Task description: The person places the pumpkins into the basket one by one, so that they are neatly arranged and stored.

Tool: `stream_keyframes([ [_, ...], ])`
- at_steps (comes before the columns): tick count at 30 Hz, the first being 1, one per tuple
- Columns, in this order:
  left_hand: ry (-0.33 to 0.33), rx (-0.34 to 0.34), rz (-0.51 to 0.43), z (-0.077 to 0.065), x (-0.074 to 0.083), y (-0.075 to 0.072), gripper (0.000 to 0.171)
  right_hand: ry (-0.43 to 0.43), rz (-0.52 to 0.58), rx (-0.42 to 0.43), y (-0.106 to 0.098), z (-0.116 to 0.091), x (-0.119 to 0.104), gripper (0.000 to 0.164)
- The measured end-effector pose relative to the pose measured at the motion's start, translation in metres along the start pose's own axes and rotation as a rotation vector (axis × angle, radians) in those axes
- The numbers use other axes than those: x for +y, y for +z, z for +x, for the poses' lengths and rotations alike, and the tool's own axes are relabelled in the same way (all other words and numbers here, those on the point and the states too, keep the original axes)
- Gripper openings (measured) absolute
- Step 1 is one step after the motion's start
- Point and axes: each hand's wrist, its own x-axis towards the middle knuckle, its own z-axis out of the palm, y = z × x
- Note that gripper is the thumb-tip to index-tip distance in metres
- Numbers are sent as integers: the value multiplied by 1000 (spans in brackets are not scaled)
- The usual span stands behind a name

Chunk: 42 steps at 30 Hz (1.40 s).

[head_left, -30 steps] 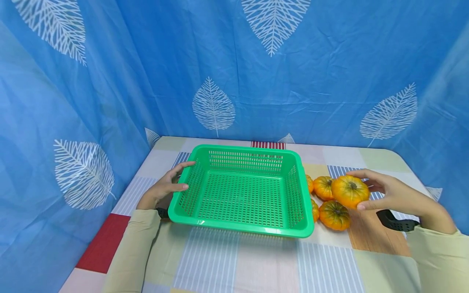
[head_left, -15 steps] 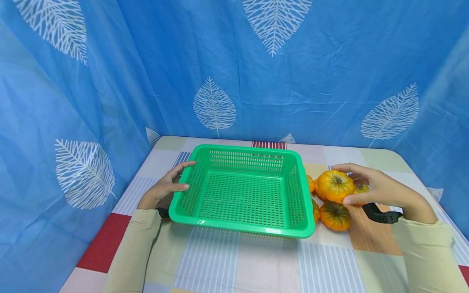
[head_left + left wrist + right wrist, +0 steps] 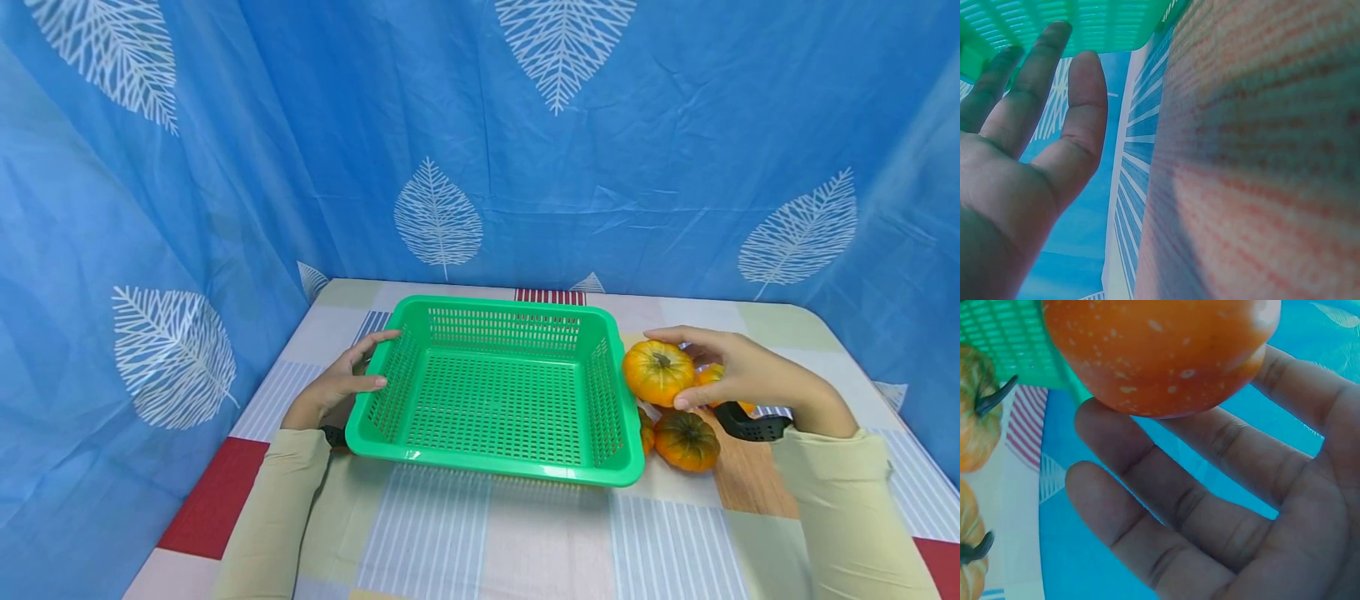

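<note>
My right hand (image 3: pixel 742 371) holds a small orange pumpkin (image 3: pixel 658 372) between thumb and fingers, up beside the right rim of a green plastic basket (image 3: pixel 480 477). In the right wrist view the underside of that pumpkin (image 3: pixel 1166 356) shows speckled and smooth, with the fingers spread below it. My left hand (image 3: pixel 341 379) is at the basket's left rim, fingers loosely extended. The left wrist view has the left hand's fingers (image 3: pixel 1085 100) reaching toward the basket's slotted wall (image 3: pixel 1104 25). Nothing lies inside the basket.
A darker orange-green pumpkin (image 3: pixel 687 442) sits on the checked tablecloth (image 3: pixel 540 533) right of the basket. Behind the right hand another pumpkin (image 3: pixel 711 377) is partly hidden, and one more (image 3: pixel 646 431) peeks out by the basket wall. Blue leaf-printed curtains (image 3: pixel 517 208) hang behind.
My right hand has carried the pumpkin leftward to the basket's right rim, passing over the other pumpkins. The left hand and the basket have stayed where they were.
</note>
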Motion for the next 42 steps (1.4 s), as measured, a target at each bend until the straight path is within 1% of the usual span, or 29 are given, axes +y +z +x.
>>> stream_keyframes([
  [2,3,3,15,0,0,0,80,-18,1,-2,0,3,-2,78],
  [6,11,8,42,-1,0,0,80,-20,24,-14,-1,10,-7,79],
  [14,19,7,42,-1,-1,-1,77,-13,17,-58,1,27,-20,78],
  [21,21,6,16,-1,-3,0,70,-18,19,-94,4,44,-27,77],
  [24,20,7,14,-1,-2,0,68,-12,35,-107,5,50,-30,77],
  [32,23,-1,-21,0,-2,1,66,-26,85,-144,9,70,-32,75],
  [36,21,-11,-56,1,-3,1,63,-40,109,-170,12,82,-31,75],
  [42,27,-20,-77,1,-4,2,60,-24,186,-213,21,99,-29,78],
])
